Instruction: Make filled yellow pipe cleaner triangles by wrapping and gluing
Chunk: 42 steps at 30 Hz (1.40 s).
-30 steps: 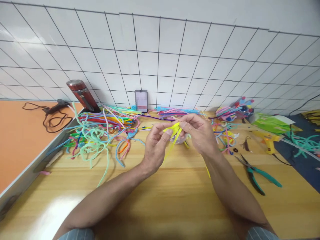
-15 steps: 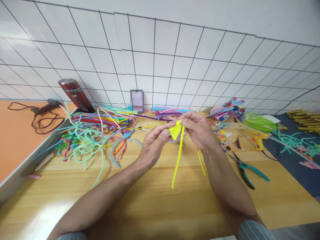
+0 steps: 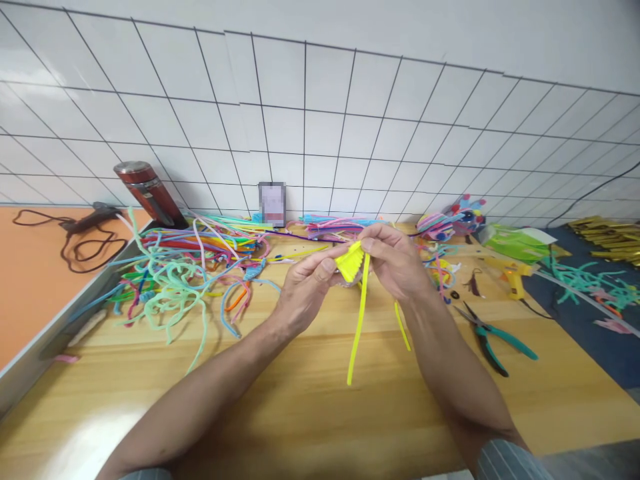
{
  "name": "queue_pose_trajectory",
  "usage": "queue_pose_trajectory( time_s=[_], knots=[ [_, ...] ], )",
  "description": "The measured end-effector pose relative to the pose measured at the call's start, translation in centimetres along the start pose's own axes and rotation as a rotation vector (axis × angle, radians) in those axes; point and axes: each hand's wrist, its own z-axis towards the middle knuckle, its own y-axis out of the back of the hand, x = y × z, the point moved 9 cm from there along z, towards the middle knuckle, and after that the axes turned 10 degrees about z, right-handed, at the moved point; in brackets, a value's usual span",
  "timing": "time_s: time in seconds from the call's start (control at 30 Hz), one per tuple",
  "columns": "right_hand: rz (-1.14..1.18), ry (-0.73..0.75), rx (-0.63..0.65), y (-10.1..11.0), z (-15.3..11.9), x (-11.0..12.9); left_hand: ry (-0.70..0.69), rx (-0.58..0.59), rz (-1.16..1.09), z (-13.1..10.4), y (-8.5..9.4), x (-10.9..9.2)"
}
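Between my two hands, above the middle of the table, is a folded yellow pipe-cleaner piece [image 3: 349,264] with a ridged edge. My left hand [image 3: 305,287] pinches its left side between thumb and fingers. My right hand [image 3: 395,260] closes on its upper right corner, where a long yellow pipe-cleaner end [image 3: 359,327] hangs straight down. Another yellow strand [image 3: 402,327] shows beside my right wrist. Part of a clear, shiny object lies behind the piece, mostly hidden by my hands.
Tangled pipe cleaners [image 3: 175,293] cover the table's left side, near a red thermos [image 3: 150,193]. A phone [image 3: 273,203] leans on the tiled wall. Pliers [image 3: 493,339] and a yellow glue gun [image 3: 513,277] lie to the right. More pipe-cleaner bundles [image 3: 340,227] line the back.
The ridged piece has turned slightly, showing more of its ridges, and the hanging end reaches a little lower. Both hands keep their pinch. The view has shifted slightly.
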Motion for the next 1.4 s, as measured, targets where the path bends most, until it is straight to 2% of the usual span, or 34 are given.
queue_pose_trajectory(
  time_s=[0.23, 0.53, 0.83, 1.07, 1.4],
  knots=[
    [0.005, 0.011, -0.018, -0.1, 0.0, 0.1, 0.019, -0.032, -0.012, 0.2, 0.2, 0.0],
    [-0.001, 0.027, -0.005, 0.0, 0.1, 0.2, 0.018, -0.014, -0.009, 0.2, 0.1, 0.1],
    [-0.05, 0.049, 0.043, -0.2, 0.0, 0.2, 0.004, -0.012, 0.014, 0.3, -0.1, -0.3],
    [-0.108, 0.034, 0.12, -0.3, 0.0, 0.3, -0.019, -0.033, 0.124, 0.2, 0.6, -0.5],
    [-0.333, 0.093, 0.17, -0.5, -0.5, 1.5, 0.046, 0.085, 0.225, 1.1, 0.9, -1.5]
  ],
)
